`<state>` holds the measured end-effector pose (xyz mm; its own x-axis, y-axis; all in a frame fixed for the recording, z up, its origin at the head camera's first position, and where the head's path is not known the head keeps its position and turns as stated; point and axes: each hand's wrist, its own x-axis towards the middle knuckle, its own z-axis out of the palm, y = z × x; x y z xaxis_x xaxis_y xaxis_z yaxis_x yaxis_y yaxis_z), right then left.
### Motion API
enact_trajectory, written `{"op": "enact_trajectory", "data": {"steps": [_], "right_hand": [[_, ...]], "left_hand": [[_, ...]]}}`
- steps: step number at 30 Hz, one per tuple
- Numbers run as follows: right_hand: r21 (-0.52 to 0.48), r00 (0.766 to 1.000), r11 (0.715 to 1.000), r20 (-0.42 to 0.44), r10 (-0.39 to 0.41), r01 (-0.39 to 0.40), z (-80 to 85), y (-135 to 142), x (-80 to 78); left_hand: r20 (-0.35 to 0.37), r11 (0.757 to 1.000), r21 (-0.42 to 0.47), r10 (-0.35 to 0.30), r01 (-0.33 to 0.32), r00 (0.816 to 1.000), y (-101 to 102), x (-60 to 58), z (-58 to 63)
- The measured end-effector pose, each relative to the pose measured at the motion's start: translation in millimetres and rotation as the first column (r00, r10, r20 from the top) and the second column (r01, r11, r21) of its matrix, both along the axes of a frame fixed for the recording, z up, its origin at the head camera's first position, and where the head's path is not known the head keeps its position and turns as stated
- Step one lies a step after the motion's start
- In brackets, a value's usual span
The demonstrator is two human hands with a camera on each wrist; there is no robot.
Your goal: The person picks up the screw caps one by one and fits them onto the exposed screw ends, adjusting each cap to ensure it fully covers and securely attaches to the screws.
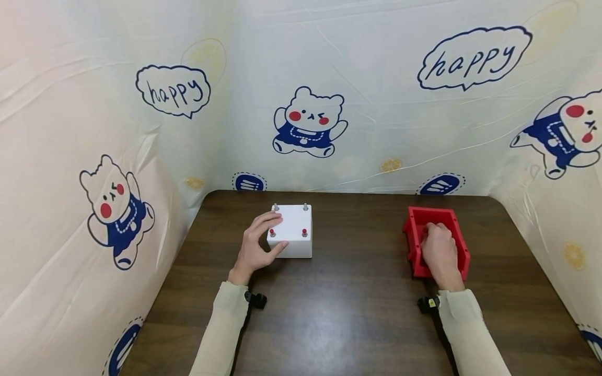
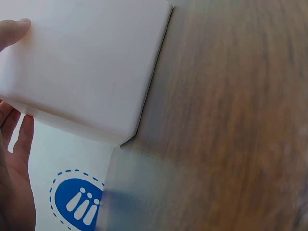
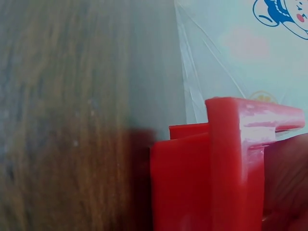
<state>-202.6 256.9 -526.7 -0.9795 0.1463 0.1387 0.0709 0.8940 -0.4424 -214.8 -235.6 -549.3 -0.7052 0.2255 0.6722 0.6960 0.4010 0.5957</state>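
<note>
Over on the left side of the table point(image 1: 338, 292), the left hand point(image 1: 254, 253) had the white box point(image 1: 291, 220) in its grip, thumb against the near face and fingers spread across the left edge of the top, and the left wrist view showed that thumb on the plain white face with fingertips touching the adjoining side! The box sat flat, two red-topped fittings point(image 1: 304, 233) along its near edge and two grey fittings point(image 1: 305, 207) at the far edge. Across to the right, well apart from the box, stood the red bin point(image 1: 462, 240), and right inside it was the right hand point(image 1: 441, 253), knuckles up, fingers bent down; whether they were clamped on anything, you could not tell, because the hand itself hid the fingertips. Behind it all hung the pale sheet point(image 1: 254, 62), with its winking bears and "happy" bubbles.
</note>
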Motion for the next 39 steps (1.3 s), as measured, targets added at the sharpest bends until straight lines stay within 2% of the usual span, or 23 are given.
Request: {"op": "enact_trajectory", "data": {"steps": [6, 13, 23, 31, 35, 39], "right_hand": [[-0.009, 0.999, 1.0, 0.034, 0.008, -0.008, 0.9, 1, 0.4], [-0.011, 0.998, 1.0, 0.059, 0.002, -0.002, -0.1, 2, 0.6], [-0.013, 0.999, 0.999, -0.017, 0.03, -0.03, 0.6, 3, 2.6], [-0.019, 1.0, 1.0, -0.003, 0.024, -0.024, 0.3, 3, 2.3], [-0.035, 1.0, 0.999, 0.009, 0.024, -0.023, 1.1, 2, 2.9], [-0.059, 0.999, 0.998, 0.034, 0.014, -0.012, 2.3, 2, 3.4]], "left_hand": [[0.004, 1.0, 0.018, 0.002, -0.002, 1.0, 2, 0.8, -0.1], [0.02, 1.0, -0.001, 0.004, -0.004, 1.0, -1, 0.1, 0.2], [0.027, 1.0, -0.009, -0.01, 0.011, 1.0, -1, -0.2, 1.6], [0.001, 1.0, 0.003, -0.002, 0.002, 1.0, 1, -0.7, 1.6], [-0.002, 1.0, 0.021, -0.009, 0.009, 1.0, 5, 4.3, 8.3], [0.031, 0.999, 0.031, -0.013, 0.012, 0.999, 10, 14.5, 22.3]]}}
